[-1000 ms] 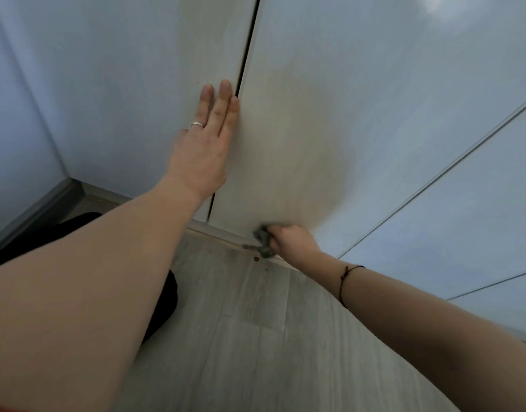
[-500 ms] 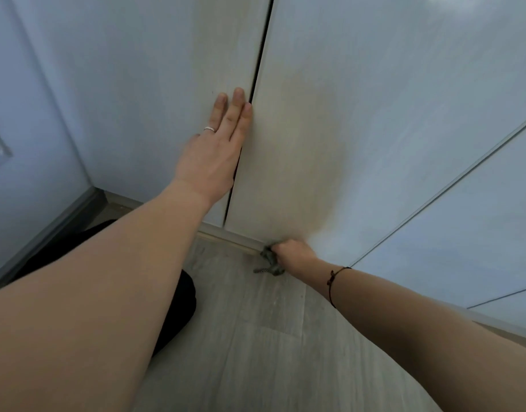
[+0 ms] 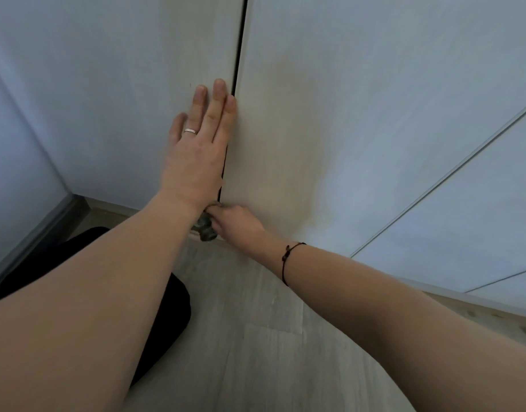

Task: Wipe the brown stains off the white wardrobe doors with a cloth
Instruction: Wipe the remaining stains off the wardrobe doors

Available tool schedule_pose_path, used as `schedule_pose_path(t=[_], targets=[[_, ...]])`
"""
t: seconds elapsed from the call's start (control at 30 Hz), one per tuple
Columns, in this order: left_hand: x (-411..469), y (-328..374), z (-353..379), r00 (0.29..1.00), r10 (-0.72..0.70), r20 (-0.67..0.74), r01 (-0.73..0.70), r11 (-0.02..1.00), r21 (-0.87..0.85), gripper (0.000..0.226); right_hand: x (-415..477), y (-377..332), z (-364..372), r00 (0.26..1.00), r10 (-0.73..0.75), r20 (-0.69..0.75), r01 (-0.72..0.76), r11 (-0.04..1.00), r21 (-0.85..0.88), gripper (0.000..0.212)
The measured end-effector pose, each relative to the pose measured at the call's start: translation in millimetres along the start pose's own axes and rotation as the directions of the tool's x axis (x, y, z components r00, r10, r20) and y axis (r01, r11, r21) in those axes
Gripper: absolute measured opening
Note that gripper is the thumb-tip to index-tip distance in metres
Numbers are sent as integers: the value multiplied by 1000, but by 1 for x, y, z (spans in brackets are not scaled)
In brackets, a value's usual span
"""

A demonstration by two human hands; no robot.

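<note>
Right hand (image 3: 238, 224) and left hand (image 3: 196, 156) low on a white wardrobe (image 3: 419, 69).
At frame centre, the right hand grips a grey cloth (image 3: 206, 228) at the bottom corner of the right door (image 3: 359, 129); the left hand lies flat on the left door (image 3: 121, 99); a brown stain (image 3: 282, 150) spreads above.

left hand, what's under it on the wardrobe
The left hand lies flat on the left wardrobe door, beside the dark gap between the doors. The patch beneath it is covered, so any stain there cannot be seen.
</note>
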State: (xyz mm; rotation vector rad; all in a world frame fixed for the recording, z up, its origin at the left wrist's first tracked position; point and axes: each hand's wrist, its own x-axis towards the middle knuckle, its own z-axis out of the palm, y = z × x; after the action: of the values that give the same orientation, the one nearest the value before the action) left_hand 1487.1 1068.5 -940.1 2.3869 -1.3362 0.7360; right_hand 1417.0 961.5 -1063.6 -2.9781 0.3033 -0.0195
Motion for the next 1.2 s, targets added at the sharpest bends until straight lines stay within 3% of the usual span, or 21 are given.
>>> schedule_pose_path(t=[0.1,0.2,0.3,0.37,0.43,0.47,0.5,0.53,0.57,0.6,0.67,0.77,0.87,0.97,1.03,1.1,1.17,1.2], targets=[[0,-1,-4,1000,7,29,-7,1000,10,79,-31,23,7,960,160,230,-140,985,-102,30],[0,-2,-9,998,5,61,-5,1000,2,87,-54,36,-10,956,204,209,-176,973,-149,29],[0,-3,-8,996,-3,88,4,1000,-5,88,-46,28,-49,982,74,-172,-77,997,-12,29],[2,-1,-8,995,5,95,-6,1000,15,85,-36,27,-78,865,2,-502,17,999,33,32],[2,1,-10,994,4,113,-5,1000,12,85,-38,35,-91,770,-36,-638,67,997,24,35],[2,0,-13,993,-1,122,0,1000,8,86,-45,40,-87,804,-38,-593,73,997,35,33],[2,0,-14,991,-6,131,5,1000,7,88,-54,50,-74,889,-12,-458,34,999,40,32],[3,-1,-17,990,-7,139,6,1000,6,90,-66,60,-57,974,52,-220,-54,998,-6,32],[3,-1,-18,989,-3,151,3,1000,1,93,-80,72,-36,988,149,44,-142,981,-135,33],[3,0,-19,987,0,161,1,1000,-4,94,-96,84,-18,932,260,251,-193,946,-261,32],[3,-1,-20,985,-5,172,6,1000,-6,94,-114,101,0,846,370,383,-222,899,-379,29],[3,-2,-17,984,-12,178,17,1000,-23,90,-104,101,-8,934,275,228,-195,927,-319,28],[4,0,-14,986,-3,167,10,999,-41,90,-78,68,-34,985,131,-108,-134,991,-21,29],[3,-3,-16,988,9,157,-2,999,-42,93,-45,39,-70,871,30,-491,34,992,120,25],[4,-5,-19,987,20,160,-14,999,-44,91,-30,28,-84,789,42,-613,61,988,145,27],[5,-5,-21,986,17,166,-12,999,-31,90,-26,19,-75,851,45,-522,62,981,185,26],[6,-3,-24,982,10,188,-9,1000,-6,89,-32,16,-53,972,48,-230,-4,982,187,26],[6,-2,-26,979,7,202,-8,1000,3,87,-36,15,-43,995,63,-84,-51,990,134,26]])
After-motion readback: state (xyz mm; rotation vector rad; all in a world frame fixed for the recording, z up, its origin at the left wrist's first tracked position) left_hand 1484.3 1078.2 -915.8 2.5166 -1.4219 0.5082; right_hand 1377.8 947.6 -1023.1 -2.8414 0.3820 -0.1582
